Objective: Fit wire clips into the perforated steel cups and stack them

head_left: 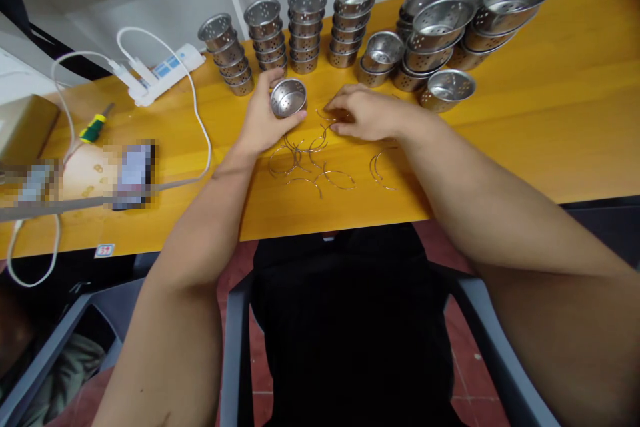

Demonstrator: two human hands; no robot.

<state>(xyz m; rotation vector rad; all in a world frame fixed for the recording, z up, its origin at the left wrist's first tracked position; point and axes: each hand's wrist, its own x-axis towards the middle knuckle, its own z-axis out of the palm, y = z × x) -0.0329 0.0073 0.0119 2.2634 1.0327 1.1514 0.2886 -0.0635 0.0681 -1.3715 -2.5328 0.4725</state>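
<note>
My left hand (267,113) is wrapped round a small perforated metal cup (289,99), its thumb on the near side and its fingers at the far left. To the right, my right hand (365,112) is low over the table, fingers curled beside a thin wire ring (327,115); whether the fingertips pinch it is too small to tell. Several thin curved wires (337,180) lie loosely on the yellow table (225,213) between and below my hands.
Stacks of metal cups (306,33) line the back, with larger ones (443,27) at the right and a single cup (447,90) by my right forearm. At left are a power strip (167,73) with white cables, a screwdriver (93,129) and a phone (135,173).
</note>
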